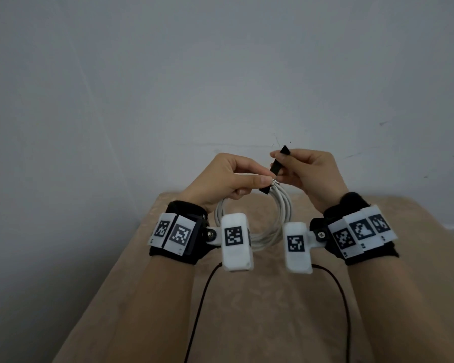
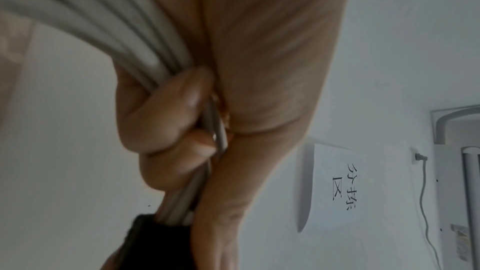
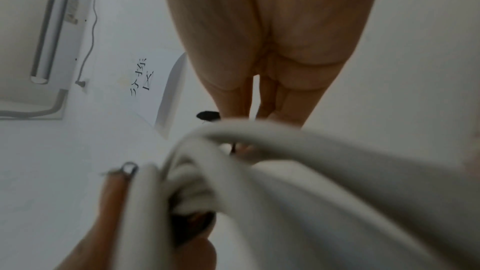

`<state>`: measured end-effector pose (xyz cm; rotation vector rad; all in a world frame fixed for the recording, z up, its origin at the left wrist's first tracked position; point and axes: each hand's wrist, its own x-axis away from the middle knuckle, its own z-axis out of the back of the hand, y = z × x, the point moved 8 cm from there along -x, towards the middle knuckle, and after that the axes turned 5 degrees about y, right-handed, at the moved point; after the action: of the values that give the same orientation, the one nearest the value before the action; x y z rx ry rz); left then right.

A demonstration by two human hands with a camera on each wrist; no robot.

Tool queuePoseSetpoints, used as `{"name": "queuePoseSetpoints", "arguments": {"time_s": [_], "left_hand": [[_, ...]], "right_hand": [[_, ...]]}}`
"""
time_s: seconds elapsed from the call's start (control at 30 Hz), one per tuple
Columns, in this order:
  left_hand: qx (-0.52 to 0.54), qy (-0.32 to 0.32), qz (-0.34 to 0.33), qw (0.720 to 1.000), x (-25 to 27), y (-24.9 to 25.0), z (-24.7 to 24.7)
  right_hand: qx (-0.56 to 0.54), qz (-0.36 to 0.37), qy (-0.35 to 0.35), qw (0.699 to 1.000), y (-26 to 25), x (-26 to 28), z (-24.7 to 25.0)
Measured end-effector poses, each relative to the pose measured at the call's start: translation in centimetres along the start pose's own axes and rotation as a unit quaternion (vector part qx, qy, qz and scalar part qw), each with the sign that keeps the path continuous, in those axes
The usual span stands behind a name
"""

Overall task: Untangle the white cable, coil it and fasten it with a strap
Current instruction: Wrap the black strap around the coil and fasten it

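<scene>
Beige tabletop [image 1: 247, 310] below: left hand [image 1: 220, 179] pinches coiled cable [image 1: 281, 205], right hand [image 1: 307, 171] pinches strap [image 1: 354, 167]; slack grip could spring loops loose.

Plain room: air conditioner [image 3: 52, 28], wall sign [image 2: 335, 188], beige surface [image 1: 247, 310]

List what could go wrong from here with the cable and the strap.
1. The left hand alone pinches the loops of the white cable together at the top; if that grip eases, the coil may spring apart.
2. The black strap is held only at its upper end by the right hand; it could slip free before it closes.
3. The coil hangs in the air above the beige table, so a dropped cable may tangle again.
</scene>
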<state>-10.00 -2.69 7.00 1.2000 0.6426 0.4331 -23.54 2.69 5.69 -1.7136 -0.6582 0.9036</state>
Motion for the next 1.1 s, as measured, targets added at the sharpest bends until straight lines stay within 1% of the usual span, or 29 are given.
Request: {"name": "queuePoseSetpoints", "arguments": {"time_s": [0.17,0.33,0.5,0.63,0.8,1.1], "left_hand": [[0.001,0.003,0.009,1.000,0.0,-0.1,0.1],[-0.010,0.032,0.018,0.999,0.0,-0.4,0.6],[0.014,0.067,0.010,0.998,-0.2,-0.4,1.2],[0.017,0.077,0.008,0.997,-0.1,-0.4,1.4],[0.001,0.094,0.019,0.995,-0.1,-0.5,1.7],[-0.020,0.128,0.025,0.991,-0.2,-0.6,2.3]], "right_hand": [[0.002,0.029,0.000,1.000,-1.5,0.2,-0.2],[0.013,0.054,0.017,0.998,-2.1,0.4,-0.3],[0.005,0.073,0.028,0.997,-2.8,0.7,-0.4],[0.005,0.078,0.017,0.997,-3.2,0.8,-0.5],[0.030,0.102,0.001,0.994,-3.6,1.1,-1.3],[0.039,0.109,-0.019,0.993,-3.4,1.1,-2.1]]}}
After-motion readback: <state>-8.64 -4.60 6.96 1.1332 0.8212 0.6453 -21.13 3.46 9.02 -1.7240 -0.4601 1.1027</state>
